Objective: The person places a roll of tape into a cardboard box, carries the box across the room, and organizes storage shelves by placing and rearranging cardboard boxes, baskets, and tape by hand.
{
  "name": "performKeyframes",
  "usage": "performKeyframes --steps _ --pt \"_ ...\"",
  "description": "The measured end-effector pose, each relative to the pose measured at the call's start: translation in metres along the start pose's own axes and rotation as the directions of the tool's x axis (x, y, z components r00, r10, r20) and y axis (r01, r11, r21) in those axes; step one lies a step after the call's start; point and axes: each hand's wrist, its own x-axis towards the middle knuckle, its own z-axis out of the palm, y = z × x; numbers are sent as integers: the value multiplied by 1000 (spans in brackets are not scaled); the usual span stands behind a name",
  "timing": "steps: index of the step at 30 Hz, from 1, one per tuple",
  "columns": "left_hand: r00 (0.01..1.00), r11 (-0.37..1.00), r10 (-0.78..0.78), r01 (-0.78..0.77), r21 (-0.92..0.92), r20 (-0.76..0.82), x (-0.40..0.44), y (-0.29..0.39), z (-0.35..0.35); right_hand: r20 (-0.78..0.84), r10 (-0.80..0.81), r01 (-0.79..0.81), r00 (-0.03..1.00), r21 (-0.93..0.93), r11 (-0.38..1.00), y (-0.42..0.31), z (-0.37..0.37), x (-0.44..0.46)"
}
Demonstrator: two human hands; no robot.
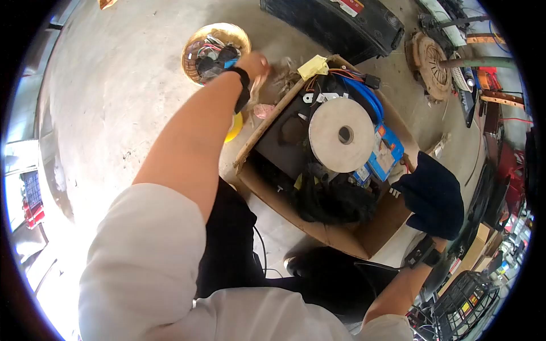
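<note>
My left hand (254,65) is over the floor at the right rim of a round wicker basket (245,38). It is blurred, and its fingers cannot be made out. Cables and dark pieces fill the basket. On the right, a dark blue cloth (433,193) hangs from my right hand (441,244), covering its fingers, beside the right edge of an open cardboard box (270,206). In that box lie a large pale spool (327,133), a coil of blue cable (367,98), a blue package (384,153) and a black bundle (330,199).
Beyond the box a black case (335,23) stands on the concrete floor. A round rusty metal part (427,65) lies to its right. Between basket and box are a yellow round object (234,128) and a pink scrap (263,111). A black wire basket (466,301) is at lower right.
</note>
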Motion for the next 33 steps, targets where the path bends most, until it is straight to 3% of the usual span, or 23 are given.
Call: performKeyframes --steps 1,3,6,9,10,17,18,21,22,24,26,27,28,29,31,33 --pt "981 997 -45 34 -62 -189 7 -3 -7 -1 -2 2 1000 2 1000 -1 1 1" --pt "921 928 -149 6 -372 -359 -8 9 -39 -3 -8 8 1000 10 1000 -2 4 3" --pt "765 821 -203 -207 -532 -611 16 -15 -47 5 -21 21 1000 8 1000 -5 4 7" --pt "715 435 -419 -384 -815 -560 5 6 -77 14 -36 36 999 -2 999 -9 6 7" --pt "754 375 -416 -368 -851 -509 5 5 -88 -5 -23 23 1000 48 999 0 7 5" --pt "786 231 -411 -400 -887 -462 21 49 -126 -19 19 -19 1000 35 999 6 -1 -3" --pt "699 220 -454 -512 -830 -552 26 59 -126 -20 25 -25 999 28 999 6 -3 -4" --pt "681 270 -359 -579 -770 -638 34 72 -131 -17 29 -29 999 7 1000 7 -3 -3" --pt "819 232 -201 -493 -838 -538 39 62 -136 -15 33 -33 999 3 999 7 -3 -3" --pt "846 493 52 -484 -723 -531 33 52 -130 -13 36 -36 999 -2 999 9 -2 0" --pt "964 573 -85 -161 -804 -254 36 56 -121 -12 41 -41 999 -4 999 10 0 1" --pt "966 817 -24 -129 -562 -256 30 51 -111 -10 42 -42 999 -5 999 10 1 1" --pt "971 963 35 -97 -252 -239 21 49 -102 -8 45 -45 999 -10 999 10 2 2" --pt "976 994 84 -67 90 -202 17 45 -93 -5 45 -45 999 -14 999 10 3 3" --pt "970 991 109 -88 -102 216 19 32 -58 -2 46 -46 999 -15 999 11 3 3" --pt "876 988 151 -139 -61 459 -5 41 -27 -3 42 -42 999 -15 999 12 5 5"
